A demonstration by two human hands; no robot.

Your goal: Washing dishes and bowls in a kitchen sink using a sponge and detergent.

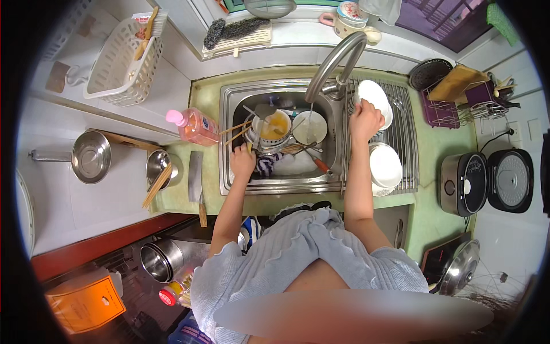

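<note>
My left hand (242, 162) is at the left rim of the steel sink (227, 172), its fingers closed around a small yellow item (249, 147), mostly hidden. My right hand (366, 120) grips the edge of a white bowl (373, 93) on the drying rack (401, 159). Water runs from the curved faucet (324, 71) into a white bowl (313, 127) in the sink. Beside that bowl, a container with yellowish contents (275, 124) rests in a white perforated basket (270, 141). Chopsticks (236, 127), a striped cloth (267, 165) and a red-handled utensil (320, 163) lie around them.
White bowls (385, 165) are stacked nearer me on the rack. Left of the sink are a pink soap bottle (197, 127), a cleaver (196, 176) and a steel cup (161, 167). An open rice cooker (464, 185) and a utensil rack (447, 107) stand on the right.
</note>
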